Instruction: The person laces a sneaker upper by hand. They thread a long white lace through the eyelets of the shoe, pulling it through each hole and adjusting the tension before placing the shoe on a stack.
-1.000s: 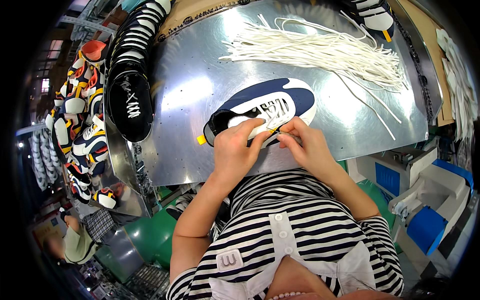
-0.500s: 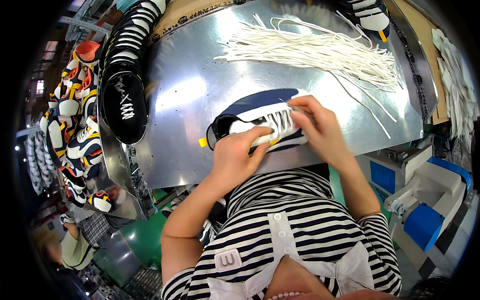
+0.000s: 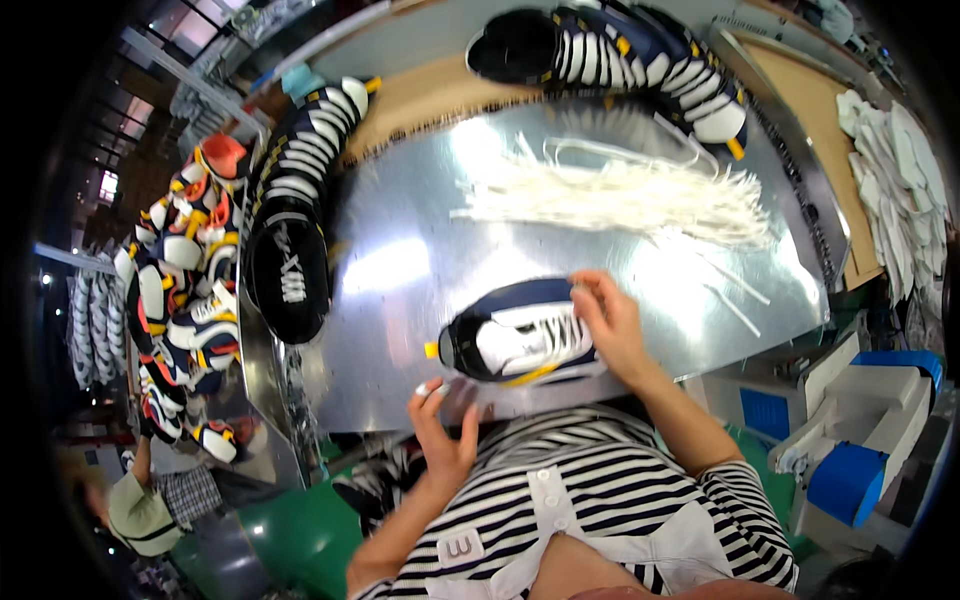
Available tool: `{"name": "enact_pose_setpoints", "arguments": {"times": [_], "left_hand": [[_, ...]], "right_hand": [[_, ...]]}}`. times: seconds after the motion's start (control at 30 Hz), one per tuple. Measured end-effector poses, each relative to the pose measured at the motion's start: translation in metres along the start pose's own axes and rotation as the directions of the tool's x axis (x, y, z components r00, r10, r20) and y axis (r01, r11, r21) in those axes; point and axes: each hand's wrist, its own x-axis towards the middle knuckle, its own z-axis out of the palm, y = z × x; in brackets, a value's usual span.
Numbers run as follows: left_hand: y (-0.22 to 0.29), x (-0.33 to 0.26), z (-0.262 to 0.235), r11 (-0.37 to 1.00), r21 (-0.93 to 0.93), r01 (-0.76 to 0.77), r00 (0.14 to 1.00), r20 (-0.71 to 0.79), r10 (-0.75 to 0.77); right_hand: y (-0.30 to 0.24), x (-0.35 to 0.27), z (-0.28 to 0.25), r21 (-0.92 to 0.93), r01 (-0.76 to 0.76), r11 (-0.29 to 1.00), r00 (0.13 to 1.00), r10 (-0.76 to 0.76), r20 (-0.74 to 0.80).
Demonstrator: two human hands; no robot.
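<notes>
We see the navy-and-white shoe (image 3: 520,335) lying on the bare metal worktop (image 3: 380,370), just in from its near edge, with its yellow heel tab (image 3: 432,350) to the left and white lacing across its middle. The right hand (image 3: 608,320) is at the toe end, its fingers bent toward the thumb and partly open; we cannot tell whether it pinches a lace end. The left hand (image 3: 441,430) stands apart from the shoe, near the heel, fingers loosely spread, and we see nothing in it.

For writing, we find a pale badge (image 3: 460,548) on the striped shirt (image 3: 590,490), bearing a single dark letter-like mark. Dark print runs along the brown cardboard (image 3: 440,95) behind the worktop, too blurred for us to read. Beyond the shoe lies a bundle of white laces (image 3: 620,200). Nested dark-and-white shoes form one row (image 3: 300,165) along the left side and another row (image 3: 620,65) at the back right.
</notes>
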Motion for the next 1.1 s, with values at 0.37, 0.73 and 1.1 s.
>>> {"name": "enact_pose_setpoints", "arguments": {"times": [0.37, 0.73, 1.1], "left_hand": [[-0.011, 0.052, -0.04, -0.062, -0.94, 0.336, 0.797, 0.319, -0.514], [-0.191, 0.163, -0.067, 0.854, 0.137, 0.502, 0.814, -0.409, -0.412], [-0.302, 0.301, -0.023, 0.911, 0.379, 0.163, 0.975, -0.2, -0.092]], "right_hand": [[-0.036, 0.019, 0.058, 0.471, -0.327, 0.819, 0.9, 0.118, 0.419], [-0.022, 0.024, 0.039, 0.441, -0.38, 0.813, 0.89, 0.192, 0.413], [-0.027, 0.051, -0.015, 0.232, -0.284, 0.93, 0.937, 0.218, 0.274]]}}
